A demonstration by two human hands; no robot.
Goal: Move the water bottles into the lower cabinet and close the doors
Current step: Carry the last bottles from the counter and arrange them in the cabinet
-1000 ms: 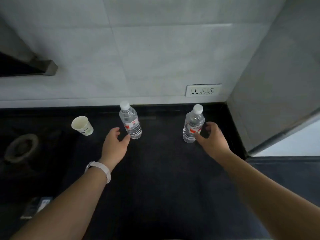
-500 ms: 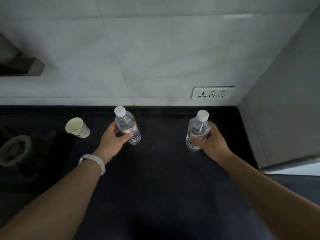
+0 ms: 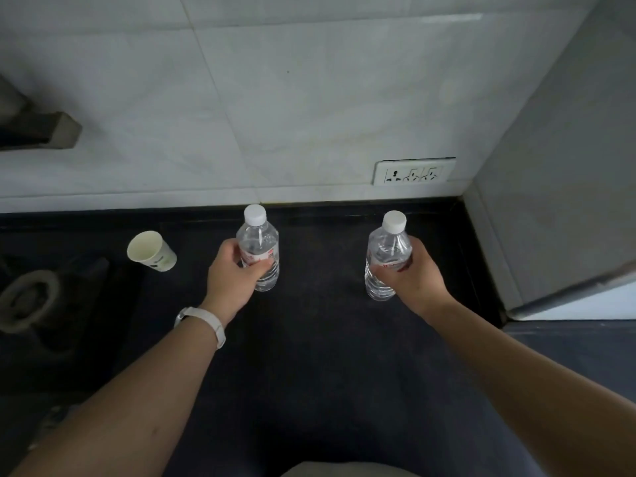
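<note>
Since the left hand grips the left bottle at eleven o'clock on the dark tabletop and the right hand clasps the right bottle at one o'clock, I'd lift both straight up, kept upright.

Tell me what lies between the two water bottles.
Nothing; the head view shows bare dark countertop between the left bottle and the right bottle.

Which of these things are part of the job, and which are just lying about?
Belongs to the job: left bottle, gripped by the left hand; right bottle, gripped by the right hand.
Just lying about: paper cup, wall socket, dark counter.
</note>
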